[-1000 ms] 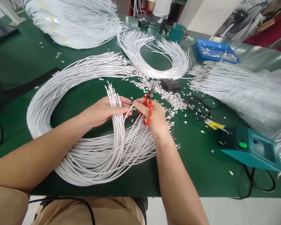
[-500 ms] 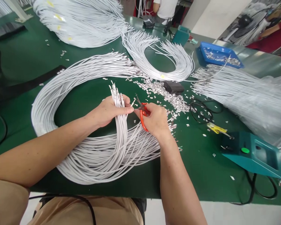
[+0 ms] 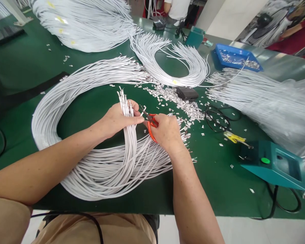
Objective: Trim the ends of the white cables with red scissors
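Observation:
My left hand (image 3: 119,118) is wrapped round an upright bundle of white cables (image 3: 130,142), whose ends stick up above the fingers. Between its thumb and fingertips one cable end points right. My right hand (image 3: 166,130) grips orange-handled scissors (image 3: 151,126), their dark blades reaching that cable end beside my left fingertips. Whether the blades touch it is too small to tell. Below and around both hands lies a large coil of white cables (image 3: 47,108) on the green table (image 3: 213,189).
Small silvery scraps (image 3: 173,96) lie beyond my hands near a black block (image 3: 187,94). A teal device (image 3: 274,164) and yellow tool (image 3: 234,137) stand right. More cable bundles (image 3: 86,23), a blue tray (image 3: 237,57) and a person (image 3: 178,10) are farther back.
The scissors in my right hand have shifted left, their blades nearer my left fingertips. The cable end there sits slightly differently. My left hand still holds the bundle.

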### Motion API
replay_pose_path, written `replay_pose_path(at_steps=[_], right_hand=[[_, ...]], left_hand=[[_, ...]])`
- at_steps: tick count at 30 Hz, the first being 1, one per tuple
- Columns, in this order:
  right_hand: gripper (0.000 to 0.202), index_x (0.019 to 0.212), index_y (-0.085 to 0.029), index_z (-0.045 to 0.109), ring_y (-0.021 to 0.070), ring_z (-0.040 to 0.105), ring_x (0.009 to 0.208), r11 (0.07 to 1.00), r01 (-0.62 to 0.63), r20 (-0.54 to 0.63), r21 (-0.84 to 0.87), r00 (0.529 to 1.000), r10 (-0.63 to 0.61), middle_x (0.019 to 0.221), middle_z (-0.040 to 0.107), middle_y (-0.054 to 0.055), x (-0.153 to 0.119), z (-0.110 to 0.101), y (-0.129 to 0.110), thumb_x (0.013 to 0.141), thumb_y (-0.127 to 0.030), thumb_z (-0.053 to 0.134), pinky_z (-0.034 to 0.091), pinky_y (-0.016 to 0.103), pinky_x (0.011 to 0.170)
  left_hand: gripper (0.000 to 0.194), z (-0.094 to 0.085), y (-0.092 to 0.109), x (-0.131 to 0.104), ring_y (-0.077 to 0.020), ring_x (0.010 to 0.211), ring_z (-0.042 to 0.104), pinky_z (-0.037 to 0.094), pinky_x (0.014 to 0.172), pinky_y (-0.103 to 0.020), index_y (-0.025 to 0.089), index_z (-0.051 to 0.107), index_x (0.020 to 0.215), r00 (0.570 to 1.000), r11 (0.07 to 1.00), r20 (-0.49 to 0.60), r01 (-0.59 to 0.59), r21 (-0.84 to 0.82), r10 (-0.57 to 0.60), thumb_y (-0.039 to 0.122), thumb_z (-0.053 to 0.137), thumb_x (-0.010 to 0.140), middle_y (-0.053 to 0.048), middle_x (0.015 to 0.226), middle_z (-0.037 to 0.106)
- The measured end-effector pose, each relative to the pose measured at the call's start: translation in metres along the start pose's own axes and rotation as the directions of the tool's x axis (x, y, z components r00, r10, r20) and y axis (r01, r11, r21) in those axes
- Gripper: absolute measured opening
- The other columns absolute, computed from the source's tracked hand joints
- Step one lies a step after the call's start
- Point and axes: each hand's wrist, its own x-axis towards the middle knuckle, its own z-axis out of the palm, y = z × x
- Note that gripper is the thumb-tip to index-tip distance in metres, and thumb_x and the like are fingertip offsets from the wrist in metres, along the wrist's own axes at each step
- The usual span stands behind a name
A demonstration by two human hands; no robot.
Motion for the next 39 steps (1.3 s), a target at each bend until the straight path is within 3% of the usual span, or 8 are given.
replay_pose_path(at_steps=[10, 18, 28, 39], right_hand=[[0.035, 0.062, -0.017, 0.06, 0.0119, 0.043, 0.056, 0.999, 0.03, 0.014, -0.04, 0.999, -0.029, 0.061, 0.054, 0.001, 0.0, -0.002, 0.003, 0.09, -0.038, 0.053, 0.027, 0.03, 0.062], [0.039, 0.058, -0.02, 0.054, 0.0114, 0.033, 0.051, 0.996, -0.047, 0.104, 0.076, 0.994, 0.039, 0.053, 0.045, -0.002, -0.002, -0.009, 0.005, 0.086, -0.046, 0.056, 0.025, 0.029, 0.054], [0.034, 0.058, -0.019, 0.057, 0.0108, 0.035, 0.051, 0.988, -0.088, 0.179, 0.127, 0.982, 0.065, 0.054, 0.048, -0.001, -0.006, -0.022, 0.005, 0.084, -0.041, 0.06, 0.026, 0.027, 0.052], [0.039, 0.055, -0.02, 0.054, 0.0108, 0.033, 0.051, 0.986, -0.09, 0.17, 0.142, 0.983, 0.065, 0.054, 0.045, -0.002, -0.005, -0.02, 0.005, 0.084, -0.046, 0.06, 0.027, 0.027, 0.051]], left_hand=[[0.032, 0.0, 0.0, 0.0, -0.0151, 0.071, 0.066, 0.049, 0.066, -0.028, 0.018, 0.053, 0.078, 0.998, 0.994, 0.058, -0.021, -0.108, 0.027, 0.023, 0.082, 0.066, 0.003, 0.075, 0.063], [0.029, -0.001, 0.0, 0.0, -0.0162, 0.074, 0.069, 0.052, 0.068, -0.03, 0.018, 0.051, 0.078, 0.994, 0.989, 0.108, -0.01, -0.145, 0.026, 0.019, 0.079, 0.068, 0.001, 0.078, 0.066], [0.029, -0.002, 0.0, 0.0, -0.0159, 0.073, 0.069, 0.053, 0.068, -0.029, 0.019, 0.051, 0.079, 0.987, 0.989, 0.154, -0.023, -0.147, 0.046, 0.022, 0.079, 0.071, 0.0, 0.08, 0.069], [0.035, 0.001, 0.0, 0.0, -0.014, 0.068, 0.064, 0.047, 0.061, -0.026, 0.019, 0.047, 0.074, 0.996, 0.99, 0.092, 0.011, -0.138, 0.001, 0.023, 0.081, 0.067, 0.003, 0.072, 0.063]])
